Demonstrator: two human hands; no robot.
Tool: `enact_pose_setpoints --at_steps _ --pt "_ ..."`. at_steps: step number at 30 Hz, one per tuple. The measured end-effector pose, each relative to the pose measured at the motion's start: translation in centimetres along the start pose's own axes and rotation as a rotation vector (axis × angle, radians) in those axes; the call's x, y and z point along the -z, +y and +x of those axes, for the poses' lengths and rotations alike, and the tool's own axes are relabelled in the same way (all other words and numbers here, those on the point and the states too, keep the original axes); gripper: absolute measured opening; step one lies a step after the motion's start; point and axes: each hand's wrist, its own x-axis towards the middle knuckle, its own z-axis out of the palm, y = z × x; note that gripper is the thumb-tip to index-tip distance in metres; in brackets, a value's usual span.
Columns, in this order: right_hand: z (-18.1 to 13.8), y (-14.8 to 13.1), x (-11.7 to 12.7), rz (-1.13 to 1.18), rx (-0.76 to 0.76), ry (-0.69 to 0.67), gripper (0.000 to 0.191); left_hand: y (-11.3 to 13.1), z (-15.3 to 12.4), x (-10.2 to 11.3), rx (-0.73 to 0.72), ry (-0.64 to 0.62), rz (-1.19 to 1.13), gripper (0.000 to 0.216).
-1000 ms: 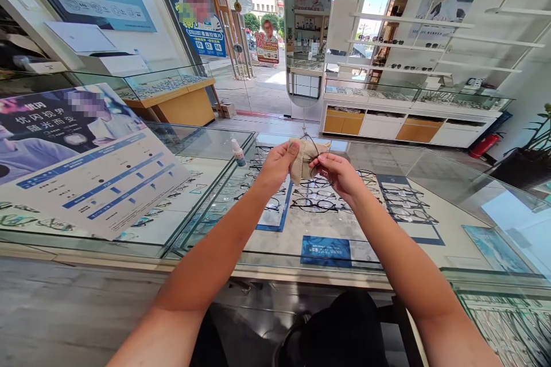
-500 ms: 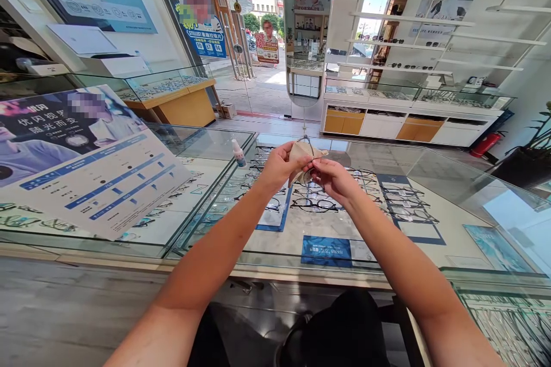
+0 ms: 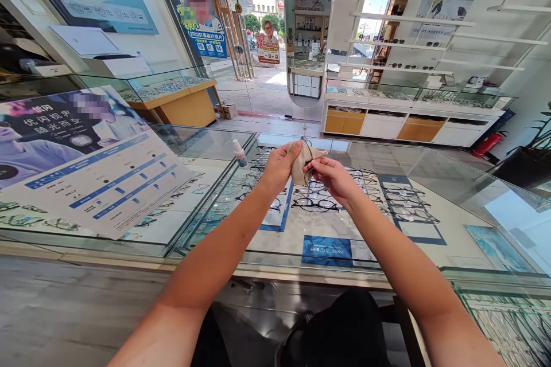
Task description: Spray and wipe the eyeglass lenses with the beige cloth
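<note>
Above the glass counter, my left hand [image 3: 279, 166] is closed on a beige cleaning cloth [image 3: 300, 171], its thumb pressed on the fabric. The cloth is folded about a pair of dark-rimmed glasses [image 3: 308, 155], so much of the frame is hidden. My right hand [image 3: 330, 176] pinches the glasses from the other side, at the lower rim or temple; which part I cannot tell. To the left of the hands a small white spray bottle [image 3: 240, 155] stands on the counter top. Under the glass, below my hands, several dark-framed spectacles [image 3: 316, 202] lie in rows.
The glass display counter [image 3: 267, 258] spans the front. A printed price sheet [image 3: 99, 166] lies on its left part. Beyond stand an oval mirror [image 3: 306, 34], white shelves with sunglasses [image 3: 413, 66], a fire extinguisher [image 3: 486, 144] and a potted plant [image 3: 527, 157] at right.
My left thumb has shifted up and the cloth now hangs more upright around the glasses. My right hand stays nearly in place, still pinching.
</note>
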Motion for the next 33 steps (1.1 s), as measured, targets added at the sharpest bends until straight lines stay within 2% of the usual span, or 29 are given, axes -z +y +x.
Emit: enact_pose_setpoints --at_steps 4,8,13,21,29,33 --pt "0.0 -0.5 0.2 0.005 0.013 0.024 0.038 0.9 0.0 0.2 0.083 -0.119 -0.103 0.053" --pt "0.0 -0.3 0.1 0.02 0.02 0.027 0.041 1.2 -0.5 0.2 0.14 -0.149 -0.143 0.061" --pt "-0.2 0.0 -0.1 0.003 0.062 -0.022 0.044 1.1 -0.8 -0.2 0.163 -0.178 -0.128 0.06" --pt "-0.4 -0.5 -0.2 0.013 0.064 -0.01 0.044 0.2 -0.6 -0.4 0.21 -0.103 -0.096 0.052" --pt "-0.1 -0.2 0.0 0.083 0.012 0.016 0.045 0.4 -0.7 -0.2 0.127 -0.082 0.009 0.053" --pt "0.1 0.0 0.1 0.088 -0.014 -0.006 0.044 0.5 -0.9 -0.4 0.023 -0.062 0.077 0.053"
